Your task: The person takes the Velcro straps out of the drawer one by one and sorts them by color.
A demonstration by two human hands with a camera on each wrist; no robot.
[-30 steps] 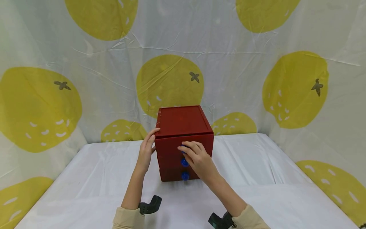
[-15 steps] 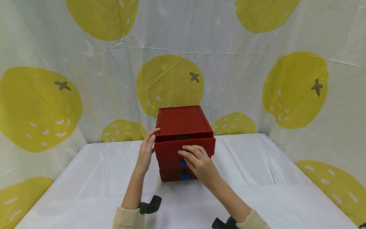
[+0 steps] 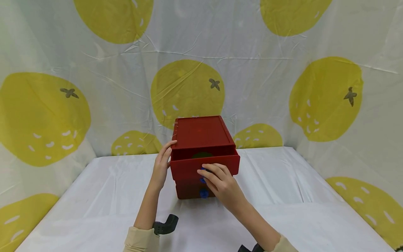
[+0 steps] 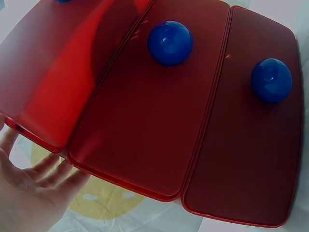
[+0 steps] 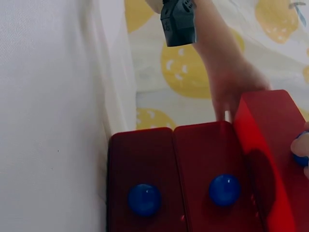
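A small red drawer cabinet (image 3: 203, 131) stands in the middle of the head view, with three drawers stacked one above another and a round blue knob on each. Its top drawer (image 3: 185, 169) is pulled partway out, and part of something green (image 3: 202, 154) shows inside. My right hand (image 3: 225, 185) pinches the knob (image 5: 300, 153) of that drawer between thumb and fingers. Against the cabinet's left side rests my left hand (image 3: 161, 168), fingers fairly straight, one fingertip at the top edge. The middle knob (image 4: 170, 43) and the bottom knob (image 4: 271, 80) are on closed drawers.
The cabinet sits on a white cloth-covered table (image 3: 110, 196). Behind and at both sides hangs a pale curtain (image 3: 252, 84) printed with yellow fruit. Dark wrist-worn devices (image 3: 165, 224) are on both forearms.
The top drawer has slid out toward me from nearly closed, with my right hand drawing back on its knob. The green thing inside has come into sight. My left hand has stayed in place.
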